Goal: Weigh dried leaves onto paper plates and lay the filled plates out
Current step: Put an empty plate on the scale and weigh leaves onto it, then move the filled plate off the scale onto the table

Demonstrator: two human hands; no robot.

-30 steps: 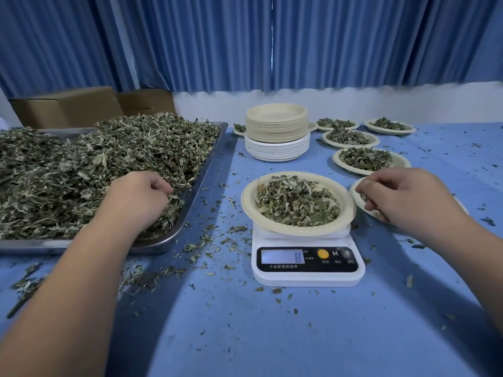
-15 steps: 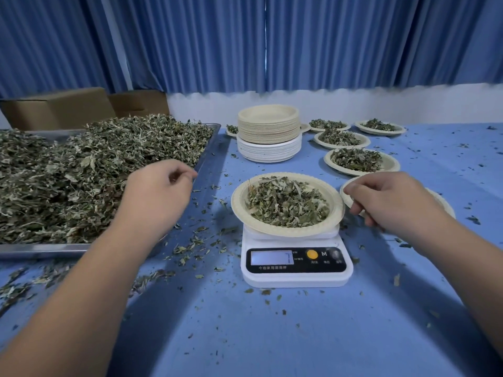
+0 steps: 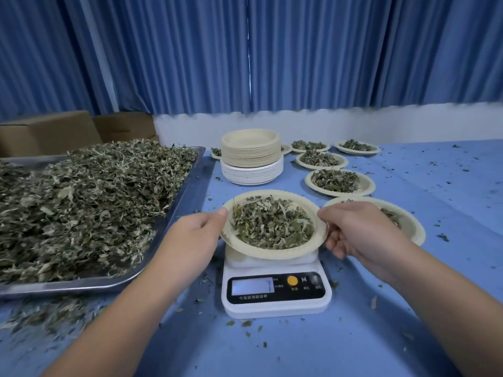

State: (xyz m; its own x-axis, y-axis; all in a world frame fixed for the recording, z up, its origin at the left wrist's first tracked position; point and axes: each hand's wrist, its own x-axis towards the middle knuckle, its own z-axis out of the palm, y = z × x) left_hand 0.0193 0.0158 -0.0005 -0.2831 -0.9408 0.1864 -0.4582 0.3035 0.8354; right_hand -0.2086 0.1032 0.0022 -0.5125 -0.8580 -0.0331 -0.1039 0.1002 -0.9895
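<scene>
One table (image 3: 272, 349) under a blue cloth fills the view, backed by a blue curtain (image 3: 245, 50) and a white wall strip. Two cardboard boxes (image 3: 49, 131) stand at its far left. One steel tray (image 3: 68, 286) takes the left side, heaped with dried leaves (image 3: 89, 202) up to and over its rims; its right rim runs near the scale, leaving a narrow lane that the left forearm crosses. Loose bits (image 3: 54, 314) litter the cloth before the tray's front rim. The widest open cloth lies at the near edge in front of the scale, and on the far right beyond the row, where only crumbs are scattered.

One stack (image 3: 250, 153) of empty plates stands mid-table, tan ones on top of white ones. Five filled plates (image 3: 340, 183) run in a line from the right hand back to the wall, each holding a small mound of leaves and lying apart from the next. Two more plates peek out from behind the stack.

One white scale (image 3: 276, 306) sits at centre, its display lit. Over its platform is the paper plate (image 3: 272, 194) being weighed, filled with leaves; whether it rests there or is just lifted is hard to tell. The left hand (image 3: 196, 235) grips its left rim, thumb on top. The right hand (image 3: 359, 229) grips its right rim, thumb on top and fingers curled beneath.
</scene>
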